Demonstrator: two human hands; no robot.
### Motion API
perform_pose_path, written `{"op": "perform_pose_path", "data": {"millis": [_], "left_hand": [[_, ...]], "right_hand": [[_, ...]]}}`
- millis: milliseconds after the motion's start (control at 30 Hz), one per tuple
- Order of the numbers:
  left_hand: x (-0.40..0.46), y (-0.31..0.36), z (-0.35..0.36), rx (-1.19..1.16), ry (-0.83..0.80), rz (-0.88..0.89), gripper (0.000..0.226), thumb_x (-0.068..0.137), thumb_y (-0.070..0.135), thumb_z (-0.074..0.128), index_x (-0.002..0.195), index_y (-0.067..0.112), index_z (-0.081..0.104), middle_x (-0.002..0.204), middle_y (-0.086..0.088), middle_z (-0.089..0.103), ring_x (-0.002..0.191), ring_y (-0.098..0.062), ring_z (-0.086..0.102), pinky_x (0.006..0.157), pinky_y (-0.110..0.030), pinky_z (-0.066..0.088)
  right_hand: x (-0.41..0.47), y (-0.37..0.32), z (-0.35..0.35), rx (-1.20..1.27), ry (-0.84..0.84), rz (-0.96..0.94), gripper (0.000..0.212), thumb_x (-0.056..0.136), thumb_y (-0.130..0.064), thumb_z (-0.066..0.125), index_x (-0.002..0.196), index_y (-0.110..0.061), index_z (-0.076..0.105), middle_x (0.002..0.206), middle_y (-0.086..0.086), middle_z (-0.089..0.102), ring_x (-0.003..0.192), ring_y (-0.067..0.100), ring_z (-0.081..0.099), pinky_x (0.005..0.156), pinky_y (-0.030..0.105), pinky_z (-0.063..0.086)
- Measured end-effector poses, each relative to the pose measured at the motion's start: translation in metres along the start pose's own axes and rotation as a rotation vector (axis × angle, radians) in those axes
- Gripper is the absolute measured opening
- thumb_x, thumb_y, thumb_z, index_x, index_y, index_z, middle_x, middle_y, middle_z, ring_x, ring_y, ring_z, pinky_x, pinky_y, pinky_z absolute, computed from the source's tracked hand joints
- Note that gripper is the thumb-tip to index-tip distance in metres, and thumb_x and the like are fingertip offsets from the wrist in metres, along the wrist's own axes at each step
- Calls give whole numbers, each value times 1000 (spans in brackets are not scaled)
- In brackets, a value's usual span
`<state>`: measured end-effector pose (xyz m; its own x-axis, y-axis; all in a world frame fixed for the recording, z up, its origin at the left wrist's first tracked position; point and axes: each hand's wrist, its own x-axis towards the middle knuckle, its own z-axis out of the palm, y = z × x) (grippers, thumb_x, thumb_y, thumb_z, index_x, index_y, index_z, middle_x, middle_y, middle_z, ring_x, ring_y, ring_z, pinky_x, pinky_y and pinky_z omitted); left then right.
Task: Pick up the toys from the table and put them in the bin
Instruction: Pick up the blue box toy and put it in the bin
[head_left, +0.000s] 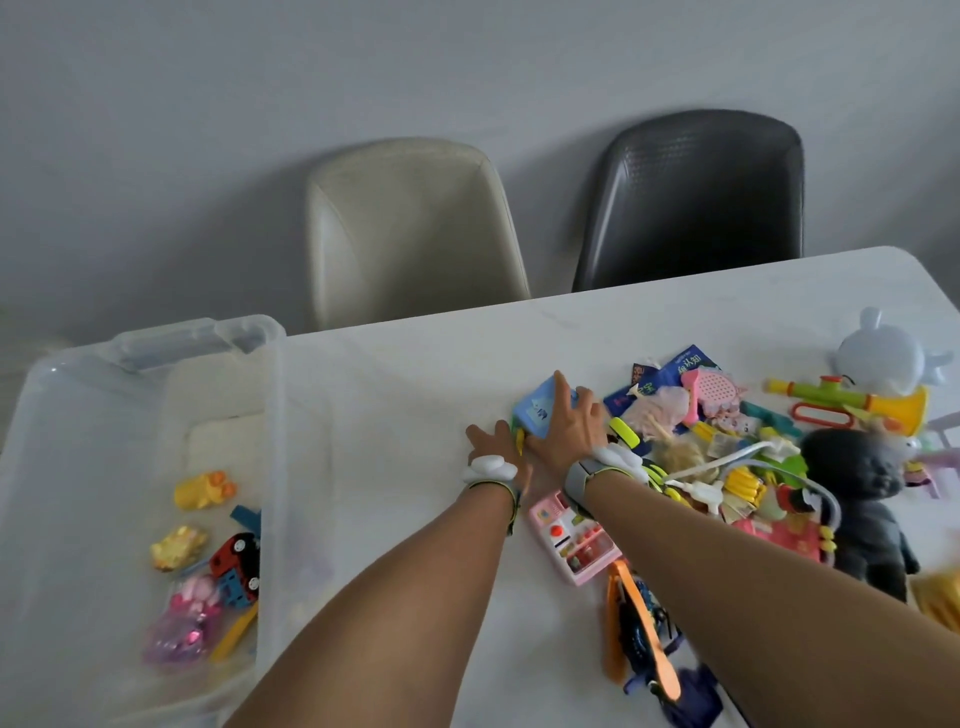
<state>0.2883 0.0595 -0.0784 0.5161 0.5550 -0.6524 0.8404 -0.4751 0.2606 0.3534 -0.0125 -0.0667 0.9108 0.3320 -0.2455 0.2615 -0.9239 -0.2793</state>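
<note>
Together, the left hand (493, 441) and right hand (569, 423), fingers spread, press on a blue card (540, 410) on the bench (405, 415), right of the bin (270, 415)

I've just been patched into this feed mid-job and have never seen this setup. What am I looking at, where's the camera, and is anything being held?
This is one picture from a camera worn on a person's head, looking down at their bare arms. There is no robot. The left hand and right hand reach together onto a light blue card-like toy at the edge of a toy pile on the white table. They touch it, but a firm grip isn't clear. The clear bin on the left already holds several toys.
</note>
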Motion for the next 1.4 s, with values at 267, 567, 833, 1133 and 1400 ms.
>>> {"op": "perform_pose_path", "data": {"millis": [267,567,833,1133,1400], "left_hand": [[-5,-24,-6,39,-15,-13,49,91,37,63,129,12,45,132,-16,36,109,-37,62,88,-38,47],[-49,-42,-57,-4,166,63,41,90,37,63,118,12,46,124,-15,35,91,-39,64,72,-36,45],[-96,-65,-107,-125,348,160,32,86,39,62,106,20,45,108,-8,35,65,-30,54,70,-35,48],[-141,-94,-169,-257,597,245,27,80,38,64,96,27,45,102,-3,37,60,-31,51,63,-29,38],[-161,-171,-208,-331,791,193,27,82,34,65,100,26,48,106,2,36,69,-34,57,64,-29,39]], "right_hand": [[-7,14,-4,112,-28,-93,97,60,-49,77,143,-29,31,121,7,42,107,32,43,71,33,40],[-36,-7,-37,88,-21,-160,97,62,-58,72,141,-32,22,121,5,39,102,27,40,72,34,35],[-66,-40,-83,176,17,-272,95,66,-50,77,141,-35,20,123,3,37,104,25,38,71,36,43],[-105,-110,-116,289,108,-388,91,65,-44,79,141,-32,29,123,5,41,106,30,41,72,34,40],[-141,-183,-117,352,99,-508,93,66,-42,77,144,-30,28,125,4,38,113,29,38,76,32,38]]}}
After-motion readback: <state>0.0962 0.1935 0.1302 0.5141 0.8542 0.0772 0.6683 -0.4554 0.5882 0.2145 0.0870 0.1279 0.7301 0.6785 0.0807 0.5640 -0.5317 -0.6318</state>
